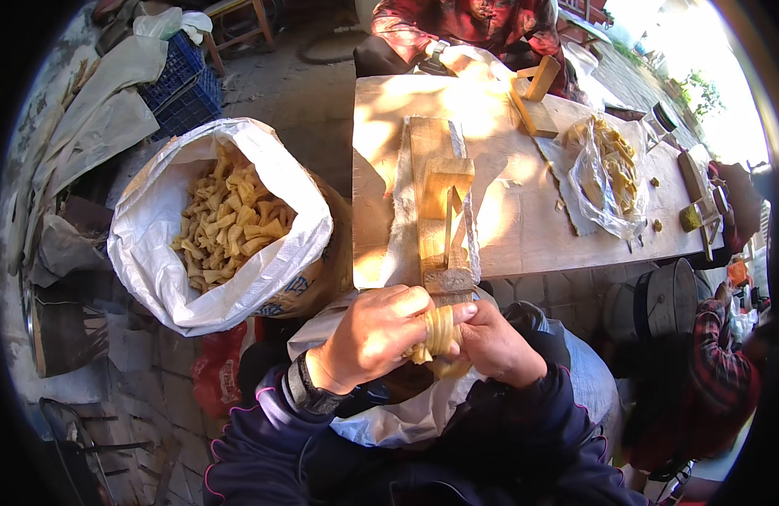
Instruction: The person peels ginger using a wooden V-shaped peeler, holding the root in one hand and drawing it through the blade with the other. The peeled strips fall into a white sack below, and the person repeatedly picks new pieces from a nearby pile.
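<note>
My left hand [377, 338] and my right hand [500, 345] meet near the table's front edge. Between them is a folded, pale yellow strip [439, 332], looped over itself, which both hands grip. What the strip is made of I cannot tell for sure. Just beyond my fingers is the near end of a wooden bench fixture [443, 221], a long board with a raised block and a slanted slat. A cloth strip [399, 209] lies under the board. Below my hands a white woven sack [415, 417] lies open across my lap, its inside mostly hidden.
At left stands a white sack [307, 253] of knotted yellowish pieces [234, 221]. The plywood table [516, 246] bears a plastic bag [607, 177] of yellow strips and a second wooden fixture [538, 104]. Another person [465, 31] sits opposite; more people are at right. Blue crates [181, 88] stand behind.
</note>
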